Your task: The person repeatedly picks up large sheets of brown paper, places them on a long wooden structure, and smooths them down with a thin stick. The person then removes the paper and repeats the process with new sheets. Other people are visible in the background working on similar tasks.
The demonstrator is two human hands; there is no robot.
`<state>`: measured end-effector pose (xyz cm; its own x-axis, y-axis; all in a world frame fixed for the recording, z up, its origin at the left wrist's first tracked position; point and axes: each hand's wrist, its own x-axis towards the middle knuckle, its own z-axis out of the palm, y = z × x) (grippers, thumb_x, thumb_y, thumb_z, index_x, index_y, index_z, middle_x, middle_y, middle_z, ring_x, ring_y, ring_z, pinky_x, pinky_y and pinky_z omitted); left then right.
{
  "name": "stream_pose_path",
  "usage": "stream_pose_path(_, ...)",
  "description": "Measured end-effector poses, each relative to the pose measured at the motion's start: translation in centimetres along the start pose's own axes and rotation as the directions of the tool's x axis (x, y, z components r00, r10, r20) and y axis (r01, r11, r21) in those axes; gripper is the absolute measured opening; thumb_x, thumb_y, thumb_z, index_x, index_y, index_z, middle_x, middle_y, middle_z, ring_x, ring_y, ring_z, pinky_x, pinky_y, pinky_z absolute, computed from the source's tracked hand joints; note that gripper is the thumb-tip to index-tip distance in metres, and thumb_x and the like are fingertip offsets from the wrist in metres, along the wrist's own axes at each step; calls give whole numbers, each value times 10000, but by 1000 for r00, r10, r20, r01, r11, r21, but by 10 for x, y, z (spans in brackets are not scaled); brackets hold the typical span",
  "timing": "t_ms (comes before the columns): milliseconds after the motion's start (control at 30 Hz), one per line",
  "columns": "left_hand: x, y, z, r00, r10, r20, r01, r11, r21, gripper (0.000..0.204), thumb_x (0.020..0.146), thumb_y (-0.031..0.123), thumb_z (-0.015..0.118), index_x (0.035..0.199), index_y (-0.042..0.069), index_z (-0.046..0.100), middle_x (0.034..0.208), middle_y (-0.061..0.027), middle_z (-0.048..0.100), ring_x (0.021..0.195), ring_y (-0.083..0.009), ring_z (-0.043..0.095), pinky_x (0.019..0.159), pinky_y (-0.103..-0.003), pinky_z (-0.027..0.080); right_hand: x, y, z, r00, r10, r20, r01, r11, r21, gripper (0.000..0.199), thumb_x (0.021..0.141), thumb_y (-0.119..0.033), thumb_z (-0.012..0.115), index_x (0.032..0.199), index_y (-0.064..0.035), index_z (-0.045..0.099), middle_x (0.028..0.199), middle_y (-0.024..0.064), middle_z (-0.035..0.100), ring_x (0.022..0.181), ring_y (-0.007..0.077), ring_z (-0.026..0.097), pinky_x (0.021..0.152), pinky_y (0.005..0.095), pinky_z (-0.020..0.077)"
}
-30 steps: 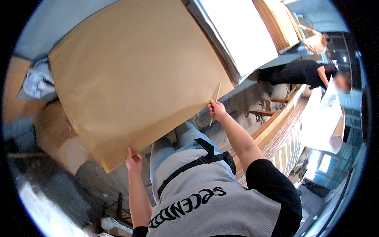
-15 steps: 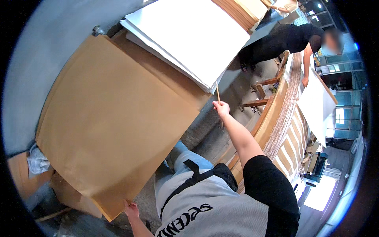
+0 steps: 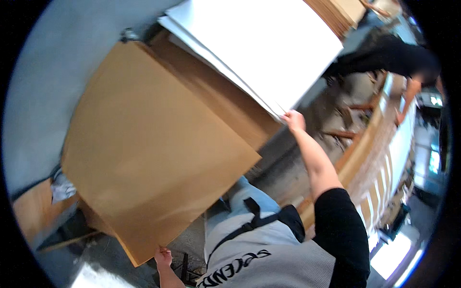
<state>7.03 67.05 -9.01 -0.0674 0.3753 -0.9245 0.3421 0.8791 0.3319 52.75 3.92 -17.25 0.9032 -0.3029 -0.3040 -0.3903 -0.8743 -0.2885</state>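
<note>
A large brown paper sheet (image 3: 153, 144) spreads across the left and middle, its near corner hanging down. My left hand (image 3: 163, 256) pinches its near edge close to that corner. Beyond it lies a stack of white sheets (image 3: 259, 48), with a strip of more brown paper (image 3: 230, 103) showing between the two. My right hand (image 3: 295, 121) is at the near corner of the white stack, fingers closed. A thin wooden stick (image 3: 278, 105) seems to stick out from them over the white; blur and the fingers hide most of it.
A person in black (image 3: 384, 55) leans over a long bench (image 3: 365, 149) at the right, bearing layered sheets with brown and white stripes. A brown stack (image 3: 331, 19) stands at the far end. A grey wall (image 3: 48, 96) runs along the left, near a crumpled white cloth (image 3: 62, 187).
The brown sheet has slid nearer me, baring more brown paper beside the white stack. My right hand has come up to the stack's corner. The whole view has shifted.
</note>
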Motion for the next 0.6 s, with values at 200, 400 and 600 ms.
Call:
stream_pose_path(200,-12,-1,20,997,-22,-76,19,999,-40,152,843,256,509,756,132,523,636,7,505,510,-132,471,465,-263,374,17,19,-2,989,-76,127,50,979,198,145,701,-150,631,726,-7,628,584,48,561,560,116,519,548,273,403)
stream_pose_path(400,0,-12,8,996,-16,84,18,1000,-21,162,831,287,532,782,132,521,632,0,506,520,-145,482,474,-285,387,20,7,-25,987,-53,152,12,966,259,165,709,-174,629,792,-32,642,706,70,621,652,154,571,624,289,427)
stream_pose_path(600,20,-20,-2,967,-27,253,40,998,-45,187,839,306,523,851,120,517,670,-16,525,530,-155,489,490,-298,404,26,-21,-62,993,-83,80,29,853,521,251,723,-222,655,806,14,636,722,-2,587,677,85,509,641,223,386)
